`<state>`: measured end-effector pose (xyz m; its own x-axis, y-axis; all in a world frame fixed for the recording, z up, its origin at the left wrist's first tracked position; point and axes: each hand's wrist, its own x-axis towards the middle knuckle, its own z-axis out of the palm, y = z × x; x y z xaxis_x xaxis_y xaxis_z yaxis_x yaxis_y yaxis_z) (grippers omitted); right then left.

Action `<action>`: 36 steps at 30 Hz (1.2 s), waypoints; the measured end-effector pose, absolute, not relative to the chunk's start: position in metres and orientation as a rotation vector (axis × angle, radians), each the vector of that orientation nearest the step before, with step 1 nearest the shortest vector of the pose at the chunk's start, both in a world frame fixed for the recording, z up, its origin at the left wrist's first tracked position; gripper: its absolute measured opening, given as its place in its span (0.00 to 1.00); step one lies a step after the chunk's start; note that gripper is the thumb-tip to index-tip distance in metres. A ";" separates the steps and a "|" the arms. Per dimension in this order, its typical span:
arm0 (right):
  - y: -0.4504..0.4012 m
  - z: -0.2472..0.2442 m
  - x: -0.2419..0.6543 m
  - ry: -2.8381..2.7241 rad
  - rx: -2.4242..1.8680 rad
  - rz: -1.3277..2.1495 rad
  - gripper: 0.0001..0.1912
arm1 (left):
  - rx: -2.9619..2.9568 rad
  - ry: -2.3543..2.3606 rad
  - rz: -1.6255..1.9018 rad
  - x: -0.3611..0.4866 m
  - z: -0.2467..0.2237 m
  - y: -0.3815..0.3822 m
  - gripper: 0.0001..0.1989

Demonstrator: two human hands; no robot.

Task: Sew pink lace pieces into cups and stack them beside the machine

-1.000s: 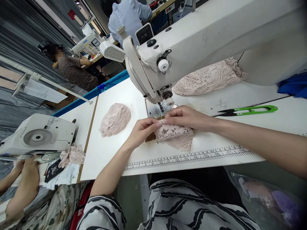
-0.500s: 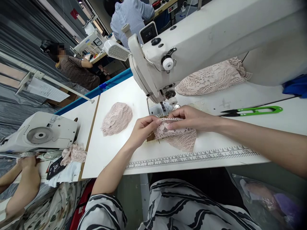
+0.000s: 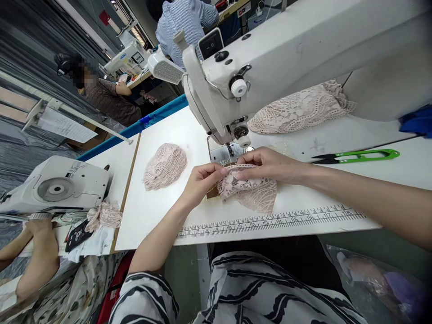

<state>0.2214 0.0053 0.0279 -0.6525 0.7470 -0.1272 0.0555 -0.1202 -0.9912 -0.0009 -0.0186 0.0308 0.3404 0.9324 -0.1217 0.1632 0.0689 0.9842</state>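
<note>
A piece of pink lace (image 3: 254, 195) is stretched between my hands just in front of the sewing machine's needle area (image 3: 230, 150). My left hand (image 3: 202, 180) pinches its upper left edge between thumb and fingers. On the right, my right hand (image 3: 266, 166) grips the same upper edge, its thumb lying over the lace. The lower part of the lace hangs onto the white table (image 3: 151, 225), above a printed ruler (image 3: 263, 222). A small brown patch shows beneath the lace on its left.
A folded lace piece (image 3: 165, 166) lies left, a larger lace bundle (image 3: 300, 108) behind the machine arm (image 3: 297, 49). Green snips (image 3: 364, 155) rest at the right. People work at other machines; a neighbour's arms (image 3: 40, 252) are at the far left.
The lace between my hands has curved slightly, its front fold now rounder and more open. Both hands keep their hold in nearly the same place.
</note>
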 end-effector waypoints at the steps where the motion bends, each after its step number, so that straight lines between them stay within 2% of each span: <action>1: 0.005 0.028 0.221 -1.653 -0.892 1.827 0.19 | 1.392 1.086 0.800 -0.001 0.031 -0.019 0.16; 36: 0.006 0.030 0.221 -1.668 -0.942 1.824 0.20 | 1.409 1.086 0.811 -0.003 0.028 -0.017 0.16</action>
